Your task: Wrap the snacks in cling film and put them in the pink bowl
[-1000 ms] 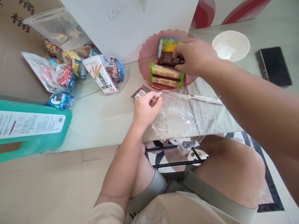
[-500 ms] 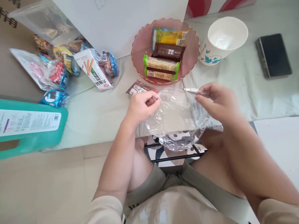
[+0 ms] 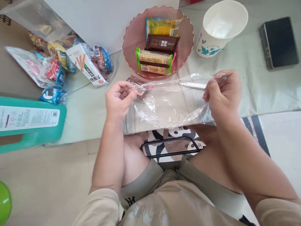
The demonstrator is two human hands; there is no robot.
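Observation:
A clear, crinkled plastic bag [image 3: 169, 105] is stretched between my two hands above the table's front edge. My left hand [image 3: 118, 99] pinches its left end between thumb and fingers. At the right end, my right hand [image 3: 223, 92] grips the film with bent fingers. A slim white stick-like thing [image 3: 194, 85] lies against my right fingers; whether it is held or rests behind the film I cannot tell. Behind my left fingertips is a dark brown snack packet [image 3: 134, 82], partly covered by hand and film.
Beyond the bag stands a pink fluted bowl [image 3: 129, 50] with several wrapped snacks. A paper cup [image 3: 209, 47] and a black phone-like device [image 3: 281, 42] are at right. Left are snack packs, a white snack box [image 3: 86, 64] and a teal container [image 3: 56, 131]. My knees are below the table edge.
My hands have moved apart, my left one leftward, pulling the bag wide and tauter. The bag's lower part has risen from over my lap. The view has shifted slightly.

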